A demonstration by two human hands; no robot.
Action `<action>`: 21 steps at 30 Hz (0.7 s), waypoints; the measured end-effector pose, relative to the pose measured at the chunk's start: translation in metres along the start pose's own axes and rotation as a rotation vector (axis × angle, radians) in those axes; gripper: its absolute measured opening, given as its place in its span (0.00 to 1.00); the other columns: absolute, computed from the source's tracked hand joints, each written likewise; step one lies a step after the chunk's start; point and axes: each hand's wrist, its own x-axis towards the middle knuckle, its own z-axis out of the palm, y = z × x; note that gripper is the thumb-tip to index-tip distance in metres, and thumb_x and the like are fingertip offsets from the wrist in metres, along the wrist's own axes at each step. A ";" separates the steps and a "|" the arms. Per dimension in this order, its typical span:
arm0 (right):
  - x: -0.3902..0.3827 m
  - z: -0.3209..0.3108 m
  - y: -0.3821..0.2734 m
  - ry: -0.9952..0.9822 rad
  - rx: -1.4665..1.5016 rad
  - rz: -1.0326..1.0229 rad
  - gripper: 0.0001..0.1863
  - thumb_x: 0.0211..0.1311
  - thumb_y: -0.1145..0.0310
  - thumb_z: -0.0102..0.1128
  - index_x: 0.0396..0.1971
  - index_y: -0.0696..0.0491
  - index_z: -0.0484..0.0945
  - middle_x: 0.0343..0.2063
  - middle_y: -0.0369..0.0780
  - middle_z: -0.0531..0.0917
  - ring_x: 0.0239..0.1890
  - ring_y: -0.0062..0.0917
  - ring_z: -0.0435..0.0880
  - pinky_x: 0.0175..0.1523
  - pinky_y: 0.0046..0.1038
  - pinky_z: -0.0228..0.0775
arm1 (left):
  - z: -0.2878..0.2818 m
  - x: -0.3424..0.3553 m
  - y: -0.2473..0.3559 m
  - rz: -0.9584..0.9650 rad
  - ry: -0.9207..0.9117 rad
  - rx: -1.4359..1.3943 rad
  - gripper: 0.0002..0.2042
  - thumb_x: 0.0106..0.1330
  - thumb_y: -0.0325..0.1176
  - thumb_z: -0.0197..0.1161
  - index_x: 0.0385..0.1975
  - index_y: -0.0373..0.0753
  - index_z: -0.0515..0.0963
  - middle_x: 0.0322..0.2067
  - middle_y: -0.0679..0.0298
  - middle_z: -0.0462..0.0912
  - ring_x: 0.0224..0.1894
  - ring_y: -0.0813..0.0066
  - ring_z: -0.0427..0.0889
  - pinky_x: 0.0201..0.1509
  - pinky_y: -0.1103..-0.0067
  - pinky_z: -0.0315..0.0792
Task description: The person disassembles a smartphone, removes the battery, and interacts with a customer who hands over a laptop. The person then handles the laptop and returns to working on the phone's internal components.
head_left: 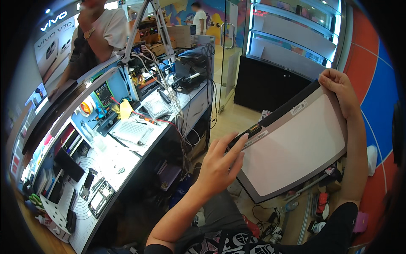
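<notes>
I see a lit, shelved cabinet [292, 29]; right hand [340, 91] grips the flat panel [296, 148]; left hand [220, 167], half-spread, meets its dark strip [289, 104].

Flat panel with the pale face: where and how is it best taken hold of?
Pinch the panel by its two short edges, coming from left and right. It is thin, broad and tilted, so that should balance it and probably spare the dark strip along its upper edge.

Thin flat panel [294, 148], pale greyish back with dark border [249, 186], black strip [289, 104] along its upper long edge, small amber piece [254, 128] on this edge, two white labels [299, 107] beside it, whole panel held tilted in the air.
</notes>
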 end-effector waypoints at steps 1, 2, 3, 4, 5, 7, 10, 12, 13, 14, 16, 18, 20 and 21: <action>0.003 0.004 -0.004 -0.011 -0.002 -0.002 0.10 0.66 0.60 0.64 0.30 0.52 0.81 0.21 0.36 0.81 0.22 0.15 0.79 0.32 0.15 0.70 | -0.001 -0.001 -0.002 0.015 0.005 0.025 0.23 0.57 0.23 0.66 0.56 0.38 0.79 0.51 0.54 0.77 0.43 0.57 0.78 0.49 0.69 0.74; 0.005 0.008 -0.006 -0.021 -0.004 -0.003 0.10 0.65 0.61 0.64 0.30 0.52 0.81 0.21 0.36 0.82 0.22 0.15 0.79 0.32 0.15 0.70 | -0.003 -0.001 -0.004 0.029 0.009 0.050 0.24 0.57 0.23 0.66 0.57 0.37 0.78 0.52 0.53 0.77 0.44 0.56 0.77 0.50 0.68 0.74; 0.006 0.011 -0.008 -0.016 -0.007 -0.007 0.10 0.65 0.61 0.65 0.30 0.51 0.81 0.21 0.36 0.82 0.22 0.15 0.79 0.33 0.15 0.70 | -0.003 -0.001 -0.005 0.047 0.012 0.072 0.24 0.57 0.23 0.66 0.57 0.37 0.78 0.52 0.53 0.77 0.45 0.55 0.76 0.51 0.68 0.73; 0.008 0.014 -0.010 -0.011 -0.011 -0.011 0.10 0.65 0.61 0.65 0.30 0.51 0.81 0.21 0.36 0.82 0.22 0.15 0.79 0.33 0.15 0.70 | -0.004 -0.001 -0.006 0.040 0.013 0.081 0.24 0.57 0.24 0.66 0.57 0.37 0.78 0.52 0.53 0.76 0.47 0.55 0.76 0.52 0.67 0.73; 0.009 0.017 -0.011 -0.007 -0.014 -0.015 0.10 0.65 0.61 0.65 0.30 0.51 0.81 0.21 0.36 0.82 0.22 0.15 0.79 0.33 0.15 0.70 | -0.005 -0.001 -0.006 0.034 0.014 0.089 0.24 0.57 0.24 0.67 0.57 0.37 0.78 0.52 0.53 0.76 0.48 0.55 0.75 0.53 0.67 0.72; 0.012 0.021 -0.010 -0.011 0.003 -0.017 0.10 0.65 0.61 0.65 0.30 0.51 0.81 0.21 0.36 0.81 0.22 0.14 0.79 0.33 0.15 0.71 | -0.005 -0.001 -0.007 0.021 0.013 0.106 0.24 0.57 0.25 0.67 0.57 0.37 0.78 0.52 0.54 0.76 0.49 0.54 0.74 0.54 0.66 0.71; 0.015 0.024 -0.010 -0.008 0.006 -0.012 0.10 0.65 0.61 0.65 0.30 0.51 0.81 0.21 0.36 0.81 0.22 0.14 0.79 0.33 0.15 0.71 | -0.005 0.000 -0.009 0.004 0.014 0.126 0.25 0.57 0.26 0.67 0.58 0.37 0.78 0.51 0.54 0.75 0.50 0.54 0.73 0.55 0.66 0.71; 0.016 0.026 -0.009 -0.009 0.005 -0.003 0.10 0.65 0.61 0.65 0.29 0.51 0.81 0.21 0.36 0.81 0.22 0.14 0.79 0.33 0.15 0.71 | -0.004 0.000 -0.011 -0.003 0.018 0.134 0.25 0.57 0.26 0.67 0.58 0.37 0.77 0.51 0.54 0.75 0.51 0.54 0.72 0.55 0.65 0.71; 0.017 0.026 -0.009 -0.013 0.006 0.003 0.10 0.65 0.61 0.65 0.29 0.51 0.81 0.21 0.36 0.81 0.22 0.14 0.79 0.34 0.15 0.71 | -0.003 0.001 -0.012 0.000 0.018 0.144 0.25 0.57 0.26 0.67 0.58 0.36 0.77 0.51 0.54 0.75 0.50 0.54 0.73 0.55 0.66 0.71; 0.018 0.027 -0.009 -0.018 0.007 0.009 0.10 0.65 0.61 0.65 0.29 0.51 0.81 0.21 0.36 0.81 0.22 0.14 0.79 0.34 0.15 0.70 | -0.003 0.001 -0.012 0.002 0.018 0.153 0.25 0.57 0.26 0.67 0.58 0.36 0.77 0.50 0.54 0.75 0.50 0.54 0.73 0.55 0.66 0.71; 0.020 0.031 -0.008 -0.009 -0.036 0.006 0.10 0.65 0.60 0.65 0.29 0.51 0.81 0.20 0.36 0.81 0.21 0.15 0.79 0.34 0.17 0.70 | -0.003 0.001 -0.016 0.032 0.000 0.187 0.25 0.57 0.26 0.67 0.58 0.34 0.76 0.50 0.54 0.75 0.49 0.54 0.74 0.54 0.68 0.72; 0.023 0.033 -0.008 -0.023 -0.070 0.016 0.11 0.65 0.59 0.64 0.28 0.51 0.80 0.20 0.35 0.81 0.21 0.15 0.78 0.35 0.18 0.70 | 0.000 -0.001 -0.023 0.082 -0.040 0.218 0.26 0.56 0.26 0.66 0.58 0.32 0.75 0.50 0.54 0.75 0.48 0.55 0.75 0.54 0.69 0.72; 0.027 0.031 -0.010 -0.058 -0.093 0.041 0.12 0.65 0.59 0.64 0.28 0.51 0.80 0.20 0.35 0.80 0.22 0.15 0.78 0.36 0.19 0.69 | -0.001 0.001 -0.031 0.147 -0.114 0.221 0.26 0.55 0.25 0.66 0.58 0.29 0.74 0.49 0.54 0.75 0.47 0.56 0.75 0.53 0.70 0.73; 0.031 0.033 -0.011 -0.066 -0.119 0.037 0.12 0.65 0.59 0.63 0.27 0.51 0.80 0.20 0.35 0.80 0.22 0.15 0.77 0.37 0.19 0.69 | -0.003 0.003 -0.036 0.179 -0.150 0.231 0.27 0.55 0.25 0.65 0.57 0.28 0.73 0.48 0.54 0.75 0.46 0.57 0.76 0.53 0.71 0.73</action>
